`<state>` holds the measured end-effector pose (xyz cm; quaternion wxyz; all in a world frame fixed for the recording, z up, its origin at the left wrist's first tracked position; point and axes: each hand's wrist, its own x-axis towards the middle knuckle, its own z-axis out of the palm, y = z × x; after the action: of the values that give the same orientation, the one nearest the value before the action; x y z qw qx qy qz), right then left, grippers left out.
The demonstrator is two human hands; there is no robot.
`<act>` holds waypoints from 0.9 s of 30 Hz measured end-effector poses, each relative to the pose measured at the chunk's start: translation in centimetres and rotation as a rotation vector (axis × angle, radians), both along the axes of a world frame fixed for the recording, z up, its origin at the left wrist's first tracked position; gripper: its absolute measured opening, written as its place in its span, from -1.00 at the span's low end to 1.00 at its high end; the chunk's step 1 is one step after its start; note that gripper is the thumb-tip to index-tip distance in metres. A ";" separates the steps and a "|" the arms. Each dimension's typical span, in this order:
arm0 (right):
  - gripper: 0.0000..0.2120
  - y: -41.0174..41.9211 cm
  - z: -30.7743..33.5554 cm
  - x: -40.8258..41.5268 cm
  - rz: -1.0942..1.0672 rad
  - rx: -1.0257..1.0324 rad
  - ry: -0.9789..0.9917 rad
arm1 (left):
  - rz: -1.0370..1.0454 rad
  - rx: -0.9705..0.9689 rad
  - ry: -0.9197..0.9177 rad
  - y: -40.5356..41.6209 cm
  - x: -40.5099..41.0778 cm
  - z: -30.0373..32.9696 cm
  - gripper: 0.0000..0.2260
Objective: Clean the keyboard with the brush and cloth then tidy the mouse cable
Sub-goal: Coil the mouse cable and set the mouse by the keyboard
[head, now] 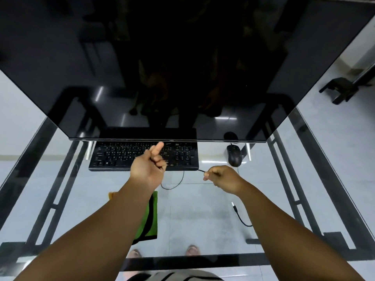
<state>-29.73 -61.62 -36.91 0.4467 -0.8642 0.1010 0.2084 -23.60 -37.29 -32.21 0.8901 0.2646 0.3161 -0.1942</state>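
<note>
both grips were closed on the thin black mouse cable point(176, 184): the left hand point(149, 166) pinched it in a loose fist above the keyboard's near edge, its forefinger sticking up and out, and the right hand point(220, 177) pinched another stretch between thumb and fingers, off the keyboard's near right corner. between the two hands the cable sagged in a loop over the glass worktop point(203, 216), and a short length poked out leftward from the right grip. the cable's plug end point(235, 207) lay on the glass nearer the person, beside the right forearm, with its wire curving away under that arm. the black mouse point(234, 156) sat toward the far right of the worktop, just beside the keyboard's right end and apart from it. the black keyboard point(143, 157) lay at the far middle, partly under the lower edge of the big dark monitor point(182, 67). a green cloth point(151, 218) with a black stripe lay near the worktop's front edge, mostly hidden under the left forearm. i could not make out the brush
</note>
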 end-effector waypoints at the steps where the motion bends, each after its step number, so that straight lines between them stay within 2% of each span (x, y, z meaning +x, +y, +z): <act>1: -0.76 0.1 0.7 -0.1 0.027 0.028 0.040 | 0.078 0.028 0.016 0.1 0.3 -0.1 -0.76; 4: -0.84 -0.1 2.7 -0.4 0.132 0.082 0.156 | 0.246 0.118 0.025 0.2 1.2 -0.4 -0.74; 6: -0.87 -0.3 4.2 -0.5 0.238 0.131 0.195 | 0.178 0.225 -0.052 -0.3 1.5 -0.8 -0.76; 7: -0.88 -0.2 5.2 -0.5 0.279 0.169 0.198 | 0.094 0.325 -0.104 -0.7 1.4 -0.9 -0.77; 10: -0.86 -0.2 8.5 0.0 0.312 0.297 0.123 | -0.327 0.812 -0.317 -2.2 0.0 -1.8 -0.78; 11: -0.86 -0.2 9.5 0.3 0.305 0.323 0.075 | -0.461 0.850 -0.388 -2.6 -0.5 -1.9 -0.83; 13: -0.86 -0.5 10.9 1.0 0.221 0.374 -0.022 | -0.712 0.722 -0.484 -3.3 -1.5 -1.8 -0.87; 15: -0.87 -0.9 11.4 2.0 0.033 0.410 -0.114 | -0.931 0.587 -0.497 -3.5 -2.5 -1.0 -0.76; 17: -0.88 -1.4 11.0 3.1 -0.167 0.385 -0.192 | -1.049 0.484 -0.488 -3.5 -3.5 0.1 -0.70; 19: -0.93 -1.8 9.8 3.8 -0.368 0.388 -0.242 | -1.064 0.370 -0.452 -3.4 -3.8 0.8 -0.66; 22: -0.88 -2.6 7.3 3.8 -0.500 0.286 -0.207 | -0.937 0.136 -0.342 -2.8 -3.0 1.6 -0.53; 25: -0.75 -2.3 5.3 2.4 -0.325 0.173 -0.046 | -0.650 -0.062 -0.296 -1.9 -1.7 2.5 -0.60; 27: -0.66 -1.6 4.5 1.4 -0.203 0.159 0.078 | -0.394 -0.079 -0.266 -1.6 -0.7 2.9 -0.65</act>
<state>-28.34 -63.26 -32.40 0.5281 -0.8027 0.1884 0.2030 -24.29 -38.90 -29.34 0.8785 0.3093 0.1307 -0.3398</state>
